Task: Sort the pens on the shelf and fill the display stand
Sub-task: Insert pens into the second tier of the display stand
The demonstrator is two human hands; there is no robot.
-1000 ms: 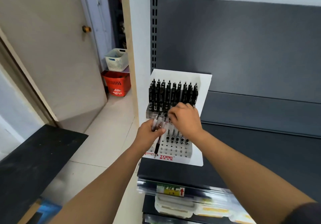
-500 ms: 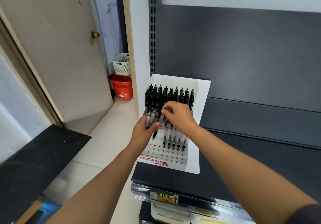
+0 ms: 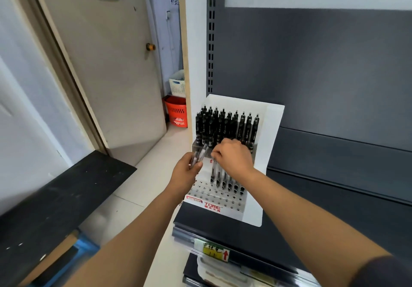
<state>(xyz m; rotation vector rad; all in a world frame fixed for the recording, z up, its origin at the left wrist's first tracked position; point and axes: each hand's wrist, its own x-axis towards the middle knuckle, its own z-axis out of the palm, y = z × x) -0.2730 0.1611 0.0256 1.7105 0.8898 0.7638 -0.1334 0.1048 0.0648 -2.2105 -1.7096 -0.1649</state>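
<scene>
A white display stand [image 3: 270, 153] with a perforated clear front sits on the left end of a dark shelf [image 3: 334, 197]. Several black pens [image 3: 225, 126] fill its back row. A few clear pens [image 3: 227, 181] stand in a middle row. My left hand [image 3: 186, 172] grips a small bundle of clear pens [image 3: 199, 155] just left of the stand. My right hand [image 3: 233, 156] hovers over the middle row, fingers pinched on the top of a clear pen [image 3: 213, 170] standing in a hole.
The dark shelf back panel [image 3: 323, 68] rises behind the stand. A price label [image 3: 215, 252] sits on the shelf's front rail. To the left are a beige door [image 3: 107, 68], a red basket [image 3: 177, 114], a white basket [image 3: 178, 84] and a black board [image 3: 58, 199].
The view has shifted down and closer to the stand. My right hand has moved slightly lower onto the middle row. My left hand keeps the bundle beside the stand.
</scene>
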